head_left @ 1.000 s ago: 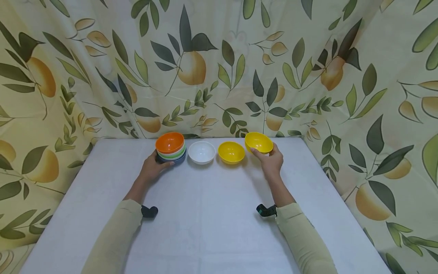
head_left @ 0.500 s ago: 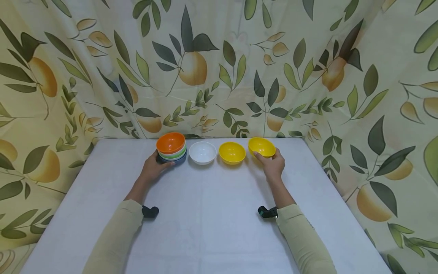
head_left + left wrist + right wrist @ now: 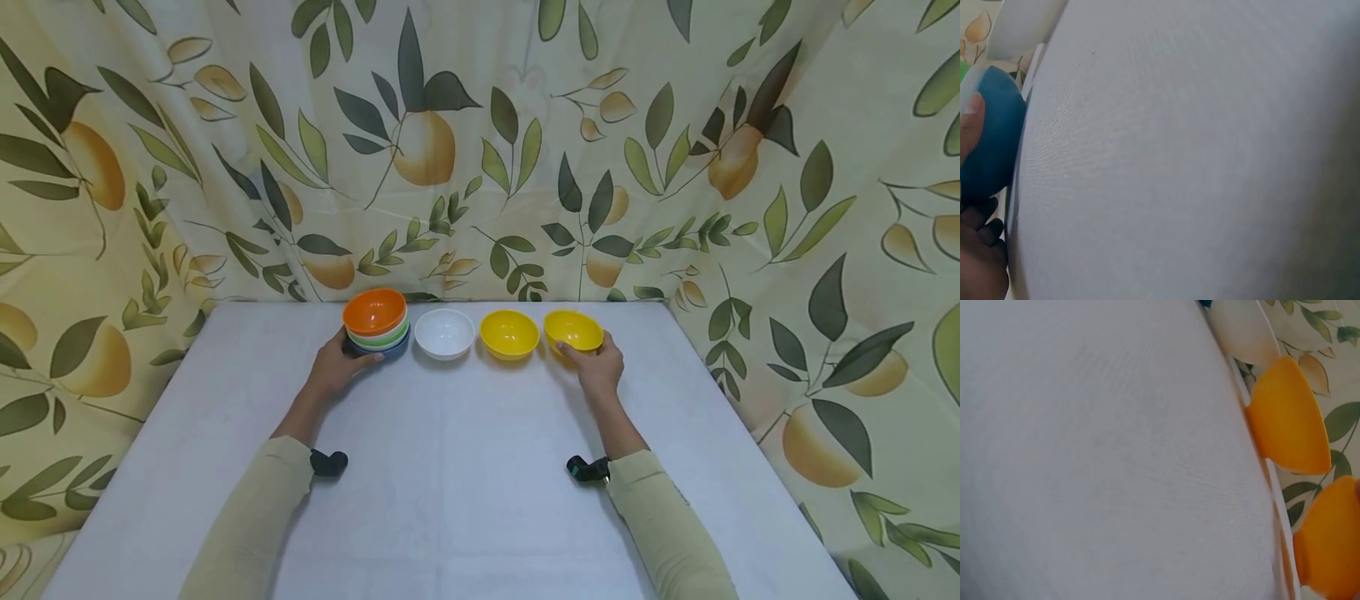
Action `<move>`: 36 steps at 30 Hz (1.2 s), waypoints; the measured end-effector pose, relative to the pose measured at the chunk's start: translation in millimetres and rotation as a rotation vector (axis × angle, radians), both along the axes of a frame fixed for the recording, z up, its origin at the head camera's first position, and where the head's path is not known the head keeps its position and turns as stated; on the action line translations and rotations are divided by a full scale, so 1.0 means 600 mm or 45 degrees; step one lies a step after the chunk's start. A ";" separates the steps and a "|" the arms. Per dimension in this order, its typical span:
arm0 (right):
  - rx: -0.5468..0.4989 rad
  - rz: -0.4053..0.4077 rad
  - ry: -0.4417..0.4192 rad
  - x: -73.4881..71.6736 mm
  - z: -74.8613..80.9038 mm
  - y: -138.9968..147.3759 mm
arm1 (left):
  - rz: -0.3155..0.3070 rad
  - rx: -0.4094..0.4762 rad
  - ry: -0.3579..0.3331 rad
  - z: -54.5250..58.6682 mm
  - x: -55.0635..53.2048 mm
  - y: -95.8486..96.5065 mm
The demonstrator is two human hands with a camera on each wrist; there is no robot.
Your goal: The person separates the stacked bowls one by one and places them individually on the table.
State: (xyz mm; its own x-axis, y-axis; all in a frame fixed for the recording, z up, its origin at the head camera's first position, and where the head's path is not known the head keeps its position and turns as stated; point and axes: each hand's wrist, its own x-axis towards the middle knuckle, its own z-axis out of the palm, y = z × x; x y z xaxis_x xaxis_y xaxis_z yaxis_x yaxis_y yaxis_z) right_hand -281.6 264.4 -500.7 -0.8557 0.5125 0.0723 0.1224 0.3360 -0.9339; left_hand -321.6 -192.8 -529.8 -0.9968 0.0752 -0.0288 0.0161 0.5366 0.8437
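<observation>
At the far left of the row, my left hand [image 3: 334, 367] grips a stack of nested bowls low down. An orange bowl [image 3: 373, 312] tops the stack, with green and white rims beneath it and a blue bowl [image 3: 997, 137] at the bottom. In the left wrist view the thumb lies against the blue bowl. My right hand [image 3: 600, 363] holds a yellow bowl [image 3: 573, 328] at the row's right end, thumb at its near side; it appears to sit on the table. Between the hands stand a white bowl [image 3: 444, 335] and a second yellow bowl [image 3: 509, 335], both upright.
The bowls line up along the far edge of a table with a white cloth [image 3: 450, 483]. Behind them hangs a curtain [image 3: 517, 233] printed with fruit and leaves. Small dark cameras [image 3: 328, 464] sit at both wrists.
My right hand has lowered the yellow bowl it holds, moving it slightly right, level with the other bowls. The left hand and the stack have stayed put.
</observation>
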 end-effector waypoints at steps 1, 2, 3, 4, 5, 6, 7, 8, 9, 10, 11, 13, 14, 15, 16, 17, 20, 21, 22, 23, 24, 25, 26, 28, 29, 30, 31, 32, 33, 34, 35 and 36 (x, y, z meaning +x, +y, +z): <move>0.004 -0.001 -0.008 0.001 -0.002 0.000 | -0.002 -0.002 -0.002 -0.001 0.000 0.000; 0.010 -0.002 -0.016 0.001 -0.004 0.001 | -0.005 -0.003 -0.001 -0.002 0.000 0.000; 0.011 -0.001 -0.021 0.002 -0.005 0.001 | -0.007 -0.003 0.002 -0.003 0.001 0.000; 0.011 0.002 -0.022 0.002 -0.007 0.001 | -0.008 -0.002 0.005 -0.004 0.001 0.000; 0.010 0.005 -0.023 0.002 -0.008 0.001 | -0.010 -0.002 0.008 -0.004 0.002 0.000; 0.008 0.009 -0.020 0.002 -0.009 0.001 | -0.010 0.002 0.011 -0.004 0.002 0.000; 0.005 0.014 -0.016 0.002 -0.010 0.001 | -0.010 0.004 0.013 -0.004 0.003 0.000; 0.003 0.018 -0.012 0.001 -0.010 0.001 | -0.008 0.009 0.015 -0.004 0.003 0.000; -0.001 0.020 -0.008 0.001 -0.011 0.001 | -0.010 0.010 0.016 -0.004 0.004 0.000; -0.001 0.022 -0.006 0.001 -0.011 0.000 | -0.011 0.009 0.016 -0.003 0.004 0.000; 0.002 0.020 -0.008 0.002 -0.011 0.000 | -0.013 0.010 0.015 -0.003 0.005 0.000; 0.015 0.018 -0.018 0.002 -0.011 -0.001 | -0.012 0.012 0.012 -0.002 0.005 0.000; 0.023 0.016 -0.027 0.002 -0.010 -0.001 | -0.013 0.015 0.009 -0.001 0.005 0.001; 0.033 0.015 -0.036 0.003 -0.010 -0.001 | -0.015 0.015 0.008 -0.001 0.005 0.001; 0.042 0.015 -0.045 0.003 -0.009 -0.001 | -0.012 0.018 0.006 0.000 0.005 0.001; 0.049 0.016 -0.055 0.003 -0.008 -0.001 | -0.009 0.020 0.004 0.000 0.004 0.001; 0.057 0.016 -0.088 0.004 -0.005 -0.002 | -0.003 0.023 0.009 0.002 0.003 0.001; 0.057 0.016 -0.098 0.004 -0.005 -0.002 | -0.003 0.021 0.013 0.002 0.002 0.001; 0.054 0.016 -0.106 0.004 -0.005 -0.002 | -0.003 0.019 0.015 0.002 0.001 0.001; 0.054 0.013 -0.115 0.004 -0.005 -0.002 | -0.004 0.017 0.017 0.002 0.001 0.000; 0.053 0.013 -0.118 0.004 -0.005 -0.002 | -0.005 0.017 0.019 0.002 0.000 0.000; 0.054 0.014 -0.120 0.005 -0.005 -0.002 | -0.006 0.018 0.019 0.002 0.000 0.000; 0.055 0.012 -0.119 0.005 -0.005 -0.002 | -0.009 0.019 0.018 0.001 0.000 0.000; 0.058 0.012 -0.115 0.005 -0.005 -0.002 | -0.013 0.017 0.012 0.000 0.001 0.000; 0.060 0.012 -0.113 0.006 -0.005 -0.002 | -0.013 0.019 0.009 0.000 0.001 0.000; 0.058 0.012 -0.109 0.006 -0.006 -0.003 | -0.013 0.020 0.008 0.000 0.001 0.000; 0.058 0.014 -0.105 0.006 -0.006 -0.002 | -0.015 0.018 0.007 0.000 0.001 0.000; 0.058 0.012 -0.104 0.006 -0.007 -0.002 | -0.014 0.017 0.007 0.000 0.001 0.000; 0.057 0.013 -0.104 0.005 -0.007 -0.002 | -0.012 0.017 0.007 -0.001 0.001 0.000; 0.054 0.011 -0.104 0.005 -0.008 -0.003 | -0.012 0.012 0.008 -0.001 0.001 0.000; 0.051 0.013 -0.104 0.006 -0.008 -0.003 | -0.014 0.007 0.011 -0.001 0.001 0.000; 0.045 0.011 -0.105 0.006 -0.007 -0.003 | -0.014 0.005 0.012 -0.001 0.001 0.000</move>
State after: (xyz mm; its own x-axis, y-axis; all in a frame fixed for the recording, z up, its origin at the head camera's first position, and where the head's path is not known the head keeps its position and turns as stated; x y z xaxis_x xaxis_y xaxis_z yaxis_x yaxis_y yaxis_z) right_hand -278.1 262.3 -505.0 -0.8639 0.5033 0.0197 0.1950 0.3703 -0.9082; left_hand -321.1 -192.9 -530.6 -0.9961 0.0866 -0.0192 0.0301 0.5333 0.8454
